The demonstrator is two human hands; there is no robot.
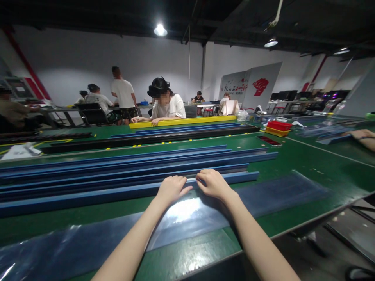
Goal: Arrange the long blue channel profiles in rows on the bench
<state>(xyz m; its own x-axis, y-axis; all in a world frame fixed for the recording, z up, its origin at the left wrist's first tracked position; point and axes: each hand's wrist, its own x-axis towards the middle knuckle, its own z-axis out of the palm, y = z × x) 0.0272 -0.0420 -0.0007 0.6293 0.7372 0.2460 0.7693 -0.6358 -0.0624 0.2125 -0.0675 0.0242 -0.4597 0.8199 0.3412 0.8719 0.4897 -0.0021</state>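
A: Nearest the camera are two bare forearms reaching out over a clear plastic sheet (187, 218) that lies flat along the green tabletop (307, 164).

B: And the grip of each hand?

A: The left hand (171, 189) rests palm down, fingers curled over the near edge of a long blue rail (88, 197). The right hand (212, 183) sits just beside it, fingers bent onto the same rail. Both grips are narrow and pressing on the rail rather than wrapped around it; neither hand lifts it.

B: Where does the rail lie?

A: Lengthwise across the tabletop, touching the far edge of the plastic sheet. It is the closest of a row of blue rails (131, 162) laid side by side.

B: How would it handle?

A: I judge it stiff and straight, fairly light for its length, with a smooth face that could slip under bare fingers. Being so long, it would likely sag or swing if taken at one end, so a hold near the middle, hands apart, seems soundest. The sheet looks soft, thin and slippery.

B: Farther out?

A: Black rails (146, 140), then a yellow rail (181, 122) under the hands of a seated person in white (168, 107). Red trays (278, 127) stand to the right, where another person's hand (361, 134) rests.
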